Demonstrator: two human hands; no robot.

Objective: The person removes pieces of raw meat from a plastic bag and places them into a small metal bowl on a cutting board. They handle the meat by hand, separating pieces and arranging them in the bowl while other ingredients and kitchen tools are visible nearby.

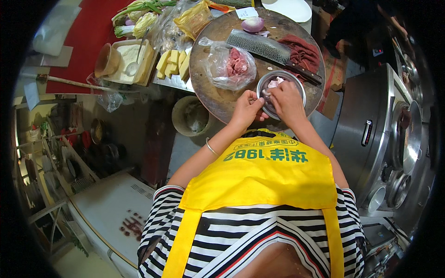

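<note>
A metal bowl (pixel 303 91) with pale pieces, perhaps meat, inside rests on a round wooden chopping block (pixel 222 104). My left hand (pixel 247 106) grips the bowl's near left rim. My right hand (pixel 285 99) reaches into the bowl, fingers bent on the pale pieces; whether they pinch one is hidden. Left of the bowl, a clear plastic bag (pixel 217 71) lies around chunks of raw red meat (pixel 237 63). Beyond the bowl is a cleaver (pixel 259 47), its dark handle pointing right, beside a crumpled red cloth (pixel 301 50). A halved purple onion (pixel 252 25) sits near the far edge.
Cut yellow blocks (pixel 172 64) lie left of the chopping block, near a tub of white powder (pixel 147 66) with a ladle. Below stands a bucket (pixel 190 116). A white plate (pixel 288 9) is at the back, a steel cabinet (pixel 361 114) at right. Another person stands at upper right.
</note>
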